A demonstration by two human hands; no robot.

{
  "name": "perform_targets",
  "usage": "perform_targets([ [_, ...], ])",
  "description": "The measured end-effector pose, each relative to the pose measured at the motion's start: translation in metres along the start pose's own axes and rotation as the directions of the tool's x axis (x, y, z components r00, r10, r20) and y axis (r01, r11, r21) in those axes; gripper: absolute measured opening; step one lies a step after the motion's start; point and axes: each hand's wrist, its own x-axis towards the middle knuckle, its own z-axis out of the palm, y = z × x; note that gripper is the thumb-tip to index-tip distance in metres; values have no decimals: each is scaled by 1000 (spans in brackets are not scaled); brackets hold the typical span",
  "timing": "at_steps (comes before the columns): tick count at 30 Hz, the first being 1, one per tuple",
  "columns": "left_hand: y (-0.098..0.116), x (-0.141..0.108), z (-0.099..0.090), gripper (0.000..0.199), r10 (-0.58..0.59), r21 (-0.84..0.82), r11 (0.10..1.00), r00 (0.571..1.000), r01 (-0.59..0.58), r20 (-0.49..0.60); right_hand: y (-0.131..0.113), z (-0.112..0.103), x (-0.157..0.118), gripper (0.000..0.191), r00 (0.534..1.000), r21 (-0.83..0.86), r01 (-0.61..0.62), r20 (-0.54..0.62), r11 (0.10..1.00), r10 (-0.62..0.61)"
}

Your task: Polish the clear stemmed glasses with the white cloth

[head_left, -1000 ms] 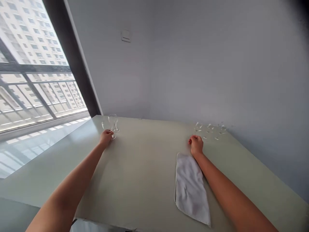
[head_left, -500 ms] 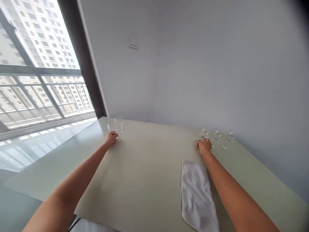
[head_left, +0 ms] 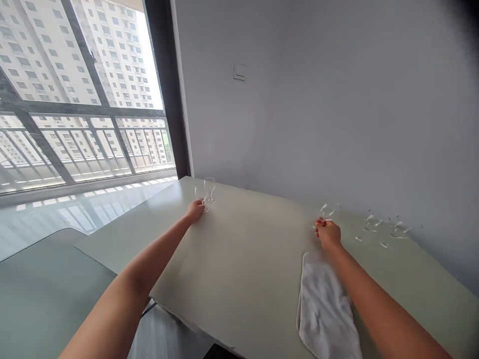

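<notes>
At the far left of the pale table, my left hand [head_left: 195, 211] is closed on the stem of a clear glass [head_left: 199, 192]. Another stemmed glass [head_left: 210, 185] stands just behind it. My right hand [head_left: 328, 232] grips a clear glass [head_left: 328, 210] by its lower part, its bowl tilted to the right. Right of that hand are two more clear glasses [head_left: 371, 222] [head_left: 398, 229] near the wall. A grey-white cloth [head_left: 325, 309] lies on the table under and beside my right forearm.
The pale tabletop [head_left: 239, 249] reaches to the grey wall [head_left: 337, 124] behind. A greenish glass surface [head_left: 48, 284] is at the lower left. A large window [head_left: 82, 99] is on the left.
The view has turned left. My right hand has drawn a glass away from the group at the right. My left hand stays at its glass.
</notes>
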Motion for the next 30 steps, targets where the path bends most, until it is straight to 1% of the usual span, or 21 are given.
perform_targets([
  [3, 12, -32, -2, 34, 22, -44, 999, 996, -26, -81, -16, 22, -30, 22, 991, -33, -29, 133, 999, 33],
  [5, 20, -66, 6, 34, 52, -73, 996, 997, -56, -65, -28, 40, -59, 25, 969, -41, -30, 245, 999, 39],
  [7, 26, -107, 20, 28, 100, -102, 990, 993, -94, 55, -40, 59, -92, 29, 927, -44, -22, 374, 999, 37],
  [8, 28, -128, 28, 27, 126, -116, 987, 984, -111, 130, -46, 68, -110, 32, 888, -45, -8, 460, 999, 28],
  [9, 30, -148, 36, 29, 158, -139, 982, 962, -129, 221, -51, 77, -127, 34, 845, -38, 9, 534, 999, 13],
  [10, 32, -166, 42, 31, 199, -190, 972, 918, -139, 344, -56, 84, -144, 35, 806, -25, 25, 592, 999, -6],
  [11, 33, -181, 47, 32, 217, -233, 964, 886, -128, 410, -60, 91, -159, 36, 769, -1, 42, 638, 999, -32],
  [12, 34, -192, 51, 31, 224, -279, 955, 866, -102, 448, -63, 97, -173, 37, 741, 23, 63, 669, 998, -62],
  [13, 34, -200, 53, 31, 219, -322, 944, 858, -66, 465, -65, 102, -184, 37, 722, 38, 87, 686, 995, -90],
  [14, 33, -204, 53, 31, 204, -359, 933, 861, -28, 465, -66, 105, -193, 39, 708, 42, 113, 697, 993, -110],
  [16, 29, -201, 52, 32, 180, -405, 914, 866, 29, 467, -67, 110, -203, 42, 690, 16, 151, 714, 988, -117],
  [17, 26, -195, 50, 33, 170, -405, 914, 873, 33, 456, -68, 110, -205, 45, 683, -2, 157, 723, 988, -107],
  [18, 21, -187, 47, 35, 159, -388, 921, 889, 22, 429, -70, 109, -206, 48, 675, -16, 156, 732, 988, -95],
  [20, 12, -164, 37, 37, 128, -330, 944, 939, -17, 319, -75, 104, -203, 49, 666, -39, 159, 742, 987, -77],
  [21, 7, -151, 31, 38, 109, -299, 954, 964, -33, 243, -79, 98, -200, 45, 664, -55, 166, 744, 985, -71],
  [22, 2, -137, 24, 39, 95, -279, 960, 978, -40, 185, -84, 91, -197, 39, 659, -70, 180, 749, 981, -67],
  [24, -6, -110, 9, 38, 73, -250, 967, 992, -45, 105, -95, 75, -190, 28, 633, -85, 228, 770, 970, -81],
  [26, -13, -87, -5, 36, 55, -222, 974, 997, -42, 50, -105, 56, -184, 24, 598, -78, 306, 791, 949, -128],
  [27, -15, -77, -10, 36, 47, -209, 977, 998, -40, 28, -107, 48, -181, 23, 589, -78, 345, 794, 935, -151],
  [28, -18, -68, -14, 35, 40, -198, 979, 999, -37, 9, -107, 39, -178, 23, 589, -87, 372, 792, 924, -163],
  [30, -21, -54, -18, 33, 25, -184, 983, 999, -29, -22, -100, 25, -173, 21, 616, -132, 376, 775, 917, -141],
])
